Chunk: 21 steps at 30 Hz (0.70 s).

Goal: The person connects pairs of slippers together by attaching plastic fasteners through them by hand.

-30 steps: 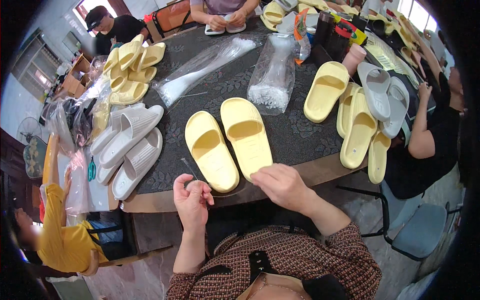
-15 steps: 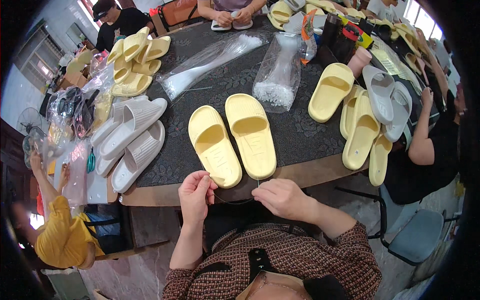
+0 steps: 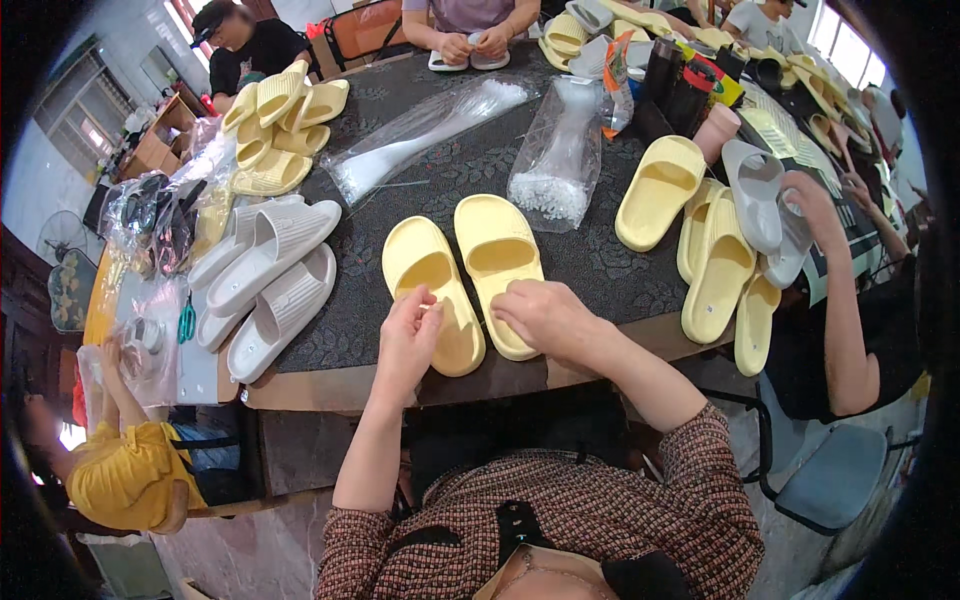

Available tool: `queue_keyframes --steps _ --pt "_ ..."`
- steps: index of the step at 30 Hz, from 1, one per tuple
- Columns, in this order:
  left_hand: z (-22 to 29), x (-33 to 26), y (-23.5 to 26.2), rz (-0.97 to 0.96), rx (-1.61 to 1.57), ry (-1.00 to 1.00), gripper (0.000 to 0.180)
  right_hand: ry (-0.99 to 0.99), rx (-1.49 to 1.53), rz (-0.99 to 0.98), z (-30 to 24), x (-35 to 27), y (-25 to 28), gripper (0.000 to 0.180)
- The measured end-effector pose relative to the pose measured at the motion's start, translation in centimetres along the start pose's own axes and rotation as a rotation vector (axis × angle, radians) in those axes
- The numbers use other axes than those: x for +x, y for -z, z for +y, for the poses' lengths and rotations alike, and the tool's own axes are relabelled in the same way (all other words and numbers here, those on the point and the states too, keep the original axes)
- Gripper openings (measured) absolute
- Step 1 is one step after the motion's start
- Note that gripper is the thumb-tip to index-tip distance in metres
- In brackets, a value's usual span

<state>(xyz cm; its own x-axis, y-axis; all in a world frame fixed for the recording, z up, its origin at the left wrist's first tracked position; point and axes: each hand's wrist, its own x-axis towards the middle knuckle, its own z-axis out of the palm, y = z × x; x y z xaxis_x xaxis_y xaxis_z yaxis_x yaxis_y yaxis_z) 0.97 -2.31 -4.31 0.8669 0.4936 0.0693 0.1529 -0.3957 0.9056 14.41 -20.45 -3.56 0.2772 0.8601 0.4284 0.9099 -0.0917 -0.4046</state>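
A pair of yellow slide slippers lies side by side before me, toes pointing away: a left slipper (image 3: 455, 335) and a right slipper (image 3: 500, 215). My left hand (image 3: 408, 335) is over the left slipper's footbed, thumb and fingers bent toward each other in a loose pinch. Over the footbed of the right slipper is my right hand (image 3: 550, 318), back up, with its fingers curled together near the strap. Whatever either hand pinches is too small or hidden to see. Beyond the pair lie clear bags of thin white plastic strands, one long bag (image 3: 430, 135) and one upright bag (image 3: 550, 190).
Grey slippers (image 3: 285, 310) and a yellow pile (image 3: 275, 170) stand at left, near teal scissors (image 3: 187, 318). More yellow slippers (image 3: 720, 265) and grey ones (image 3: 752, 195) lie at right, beside a pink cup (image 3: 716, 130) and dark bottles (image 3: 690, 95). Co-workers sit around the table (image 3: 610, 285).
Both my hands have moved forward from the table's near edge onto the slippers. The thin strand seen between them before no longer shows. At right, a co-worker's arm has reached toward the grey slippers.
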Motion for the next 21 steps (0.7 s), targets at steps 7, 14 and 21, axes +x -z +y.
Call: queue_keyframes --steps 7,14,21 --pt "-0.8 -0.5 -0.4 0.004 0.338 -0.241 0.06 -0.03 0.096 -0.051 -1.4 0.3 0.8 0.01" --pt "0.7 -1.0 -0.7 0.03 0.512 -0.282 0.068 0.115 0.195 -0.021 -1.2 -0.4 0.4 0.01" --pt "0.6 0.0 -1.7 0.011 0.641 -0.253 0.075 0.063 -0.155 0.063 1.1 0.5 -1.1 0.002"
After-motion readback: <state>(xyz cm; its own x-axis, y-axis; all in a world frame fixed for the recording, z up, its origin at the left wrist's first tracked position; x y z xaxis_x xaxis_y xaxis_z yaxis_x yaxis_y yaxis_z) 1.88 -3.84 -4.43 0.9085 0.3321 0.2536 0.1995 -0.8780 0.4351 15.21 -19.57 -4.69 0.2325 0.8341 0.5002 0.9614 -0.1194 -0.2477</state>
